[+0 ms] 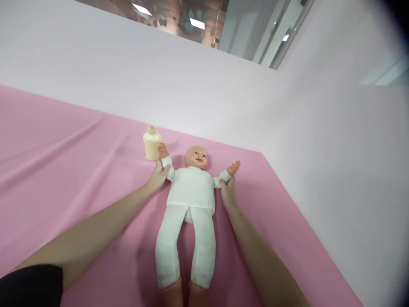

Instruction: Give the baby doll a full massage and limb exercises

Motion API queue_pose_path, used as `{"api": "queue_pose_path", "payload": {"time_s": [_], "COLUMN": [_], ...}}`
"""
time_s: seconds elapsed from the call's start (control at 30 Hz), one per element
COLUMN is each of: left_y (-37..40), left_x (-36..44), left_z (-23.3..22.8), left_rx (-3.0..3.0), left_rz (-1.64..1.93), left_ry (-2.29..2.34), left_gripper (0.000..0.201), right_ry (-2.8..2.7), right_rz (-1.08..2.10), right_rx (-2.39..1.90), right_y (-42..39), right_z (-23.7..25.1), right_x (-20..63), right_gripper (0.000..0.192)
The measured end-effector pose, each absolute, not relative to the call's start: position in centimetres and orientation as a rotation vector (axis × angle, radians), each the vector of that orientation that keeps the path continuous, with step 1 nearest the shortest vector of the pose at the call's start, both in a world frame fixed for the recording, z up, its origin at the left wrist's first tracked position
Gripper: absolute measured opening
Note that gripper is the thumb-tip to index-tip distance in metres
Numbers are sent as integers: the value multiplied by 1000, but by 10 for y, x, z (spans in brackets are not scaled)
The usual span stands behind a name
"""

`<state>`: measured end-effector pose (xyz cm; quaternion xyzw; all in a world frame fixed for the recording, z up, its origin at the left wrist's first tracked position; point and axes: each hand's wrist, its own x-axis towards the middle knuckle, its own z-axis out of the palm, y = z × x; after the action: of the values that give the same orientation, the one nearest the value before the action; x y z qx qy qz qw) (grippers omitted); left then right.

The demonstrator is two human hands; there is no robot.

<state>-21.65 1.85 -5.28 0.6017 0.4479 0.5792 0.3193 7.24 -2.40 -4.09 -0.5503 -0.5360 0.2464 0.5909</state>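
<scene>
A baby doll (191,187) in white cloth clothing lies on its back on a pink sheet (79,170), head toward the wall and both arms spread out. My left hand (157,175) is closed around the doll's forearm on the left side of the view. On the right side, my right hand (228,190) grips the doll's other sleeved forearm. The doll's bare hands stick out beyond my grip. Close behind my left hand stands a cream-coloured pump bottle (151,143), upright. The ends of the doll's feet are cut off by the lower frame edge.
A white wall (143,81) rises behind the sheet, and another white wall (335,170) runs along the right. Above the back wall, a window (179,19) shows ceiling lights and hanging leaf-like shapes. Wrinkles cross the sheet on the left.
</scene>
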Motion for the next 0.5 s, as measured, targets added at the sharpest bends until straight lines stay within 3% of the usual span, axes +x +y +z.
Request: {"api": "queue_pose_path", "payload": {"time_s": [0.1,0.27,0.5], "left_y": [29,30,10], "left_x": [-220,-223,-214], "left_z": [-59,-59,-45], "left_rx": [1389,1333,1770], "left_rz": [1561,1582,1447], "left_ry": [1250,1277,1177], "left_gripper": [43,41,47], "right_ry": [-1183,-1107,-1268], "right_rz": [566,618,632], "right_rx": [-1267,-1262,-1298], "right_y": [-20,-21,-28], "right_z": [-41,-40,-40], "right_x": [76,76,69], "right_gripper": [74,75,44]}}
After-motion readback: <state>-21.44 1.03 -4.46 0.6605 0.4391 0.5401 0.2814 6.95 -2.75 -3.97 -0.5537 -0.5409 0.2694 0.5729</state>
